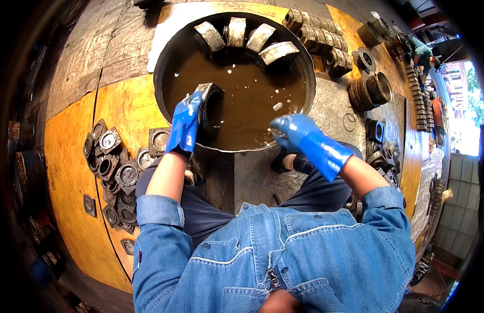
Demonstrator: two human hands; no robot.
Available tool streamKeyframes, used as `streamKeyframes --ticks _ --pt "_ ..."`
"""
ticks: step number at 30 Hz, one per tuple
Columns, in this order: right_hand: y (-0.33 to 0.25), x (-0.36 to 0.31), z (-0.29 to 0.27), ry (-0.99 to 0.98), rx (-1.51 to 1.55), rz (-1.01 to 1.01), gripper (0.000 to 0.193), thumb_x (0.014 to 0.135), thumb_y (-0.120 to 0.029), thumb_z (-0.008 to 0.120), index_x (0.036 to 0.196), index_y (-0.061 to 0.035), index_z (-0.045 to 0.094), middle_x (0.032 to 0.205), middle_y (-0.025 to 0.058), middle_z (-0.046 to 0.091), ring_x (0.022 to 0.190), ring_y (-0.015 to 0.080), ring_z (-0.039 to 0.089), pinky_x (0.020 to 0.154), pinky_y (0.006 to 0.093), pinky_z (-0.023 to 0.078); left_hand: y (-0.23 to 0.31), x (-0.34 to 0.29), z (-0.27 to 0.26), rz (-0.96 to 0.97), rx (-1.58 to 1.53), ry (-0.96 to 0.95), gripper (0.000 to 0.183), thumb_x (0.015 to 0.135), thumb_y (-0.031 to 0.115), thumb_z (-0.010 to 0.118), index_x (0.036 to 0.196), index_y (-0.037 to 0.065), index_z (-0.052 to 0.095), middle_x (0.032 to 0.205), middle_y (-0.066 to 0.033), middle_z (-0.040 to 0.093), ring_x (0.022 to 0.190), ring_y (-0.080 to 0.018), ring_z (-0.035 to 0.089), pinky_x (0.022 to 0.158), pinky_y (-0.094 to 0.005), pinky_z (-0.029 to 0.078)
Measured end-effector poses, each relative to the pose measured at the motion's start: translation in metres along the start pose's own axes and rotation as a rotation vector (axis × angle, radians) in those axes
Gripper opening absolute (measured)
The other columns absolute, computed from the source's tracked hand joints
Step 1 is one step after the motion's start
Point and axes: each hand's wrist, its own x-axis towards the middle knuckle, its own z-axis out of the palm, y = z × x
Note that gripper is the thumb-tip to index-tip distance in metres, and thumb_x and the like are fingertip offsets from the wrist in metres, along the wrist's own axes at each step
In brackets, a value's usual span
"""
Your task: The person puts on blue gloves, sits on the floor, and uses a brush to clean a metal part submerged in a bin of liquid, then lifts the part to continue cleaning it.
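My left hand (185, 120), in a blue rubber glove, grips a dark, wet metal block (209, 91) with a hollow middle. The block is held over the left side of a large round tub (236, 151) of brown liquid. My right hand (293, 129), also gloved in blue, is at the tub's near right rim with its fingers curled. A small greyish thing shows at its fingertips, too unclear to name. Several curved metal blocks (236, 33) stand along the tub's far inside edge. Pale flecks float on the liquid.
Loose square metal parts with round openings (128, 176) lie heaped at the left. Rows of metal rings (319, 36) stand at the far right, with stacked cylinders (371, 91) nearer. More dark parts (385, 154) lie by my right knee. A person (422, 55) bends in the right background.
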Motion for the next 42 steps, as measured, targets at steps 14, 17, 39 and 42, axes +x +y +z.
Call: streamKeyframes --ticks 14,17,39,42 --pt "0.174 0.198 0.043 0.292 1.077 0.773 0.052 0.094 -0.043 0.073 0.124 -0.0007 0.074 0.115 0.0184 0.076 0.104 0.0285 0.069 0.092 0.0447 0.052 -0.024 0.011 0.011 -0.191 -0.081 0.053 0.049 0.114 0.034 0.050 0.132 -0.008 0.065 0.125 -0.0121 0.071 0.112 -0.0169 0.064 0.102 -0.0324 0.050" --pt "0.174 0.210 0.044 0.263 1.047 0.830 0.050 0.093 -0.040 0.073 0.122 0.0016 0.073 0.112 0.0192 0.075 0.100 0.0302 0.069 0.090 0.0457 0.052 -0.018 0.009 0.011 -0.206 -0.127 0.073 0.050 0.113 0.035 0.051 0.133 -0.008 0.064 0.126 -0.0120 0.070 0.113 -0.0172 0.064 0.103 -0.0323 0.050" --pt "0.016 0.113 0.019 0.556 1.781 0.311 0.023 0.096 -0.015 0.079 0.113 -0.0007 0.074 0.100 0.0067 0.078 0.080 0.0138 0.072 0.072 0.0267 0.057 -0.014 0.008 -0.011 -0.073 0.233 0.017 0.062 0.115 0.041 0.026 0.124 -0.006 0.066 0.122 -0.0290 0.071 0.119 -0.0413 0.066 0.102 -0.0467 0.048" --pt "-0.032 0.121 0.024 0.561 2.067 0.077 0.017 0.092 -0.005 0.081 0.107 0.0004 0.075 0.097 0.0109 0.079 0.078 0.0178 0.074 0.070 0.0314 0.061 -0.017 0.004 -0.018 -0.085 0.197 -0.002 0.063 0.116 0.041 0.023 0.126 -0.004 0.066 0.123 -0.0270 0.072 0.119 -0.0397 0.066 0.103 -0.0458 0.049"
